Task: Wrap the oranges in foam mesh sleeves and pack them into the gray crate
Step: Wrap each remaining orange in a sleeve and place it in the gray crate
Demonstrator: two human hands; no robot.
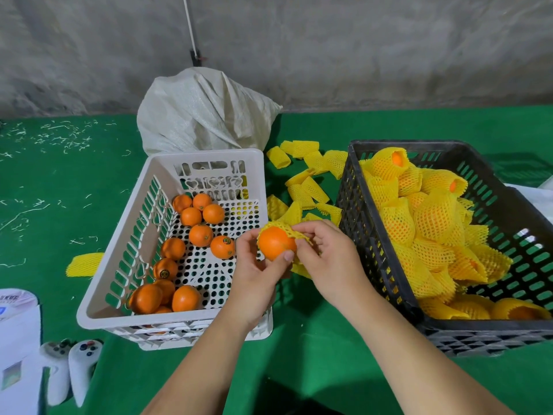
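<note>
Between the two crates I hold an orange partly covered by a yellow foam mesh sleeve. My left hand grips the orange from below and the left, thumb on its front. My right hand pinches the sleeve at the orange's right side. Several bare oranges lie in the white crate on the left. The gray crate on the right holds several wrapped oranges. Several loose sleeves lie on the green table between the crates.
A white woven sack stands behind the white crate. One stray sleeve lies left of that crate. Two white controllers and a white box sit at the front left. White scraps litter the far left of the table.
</note>
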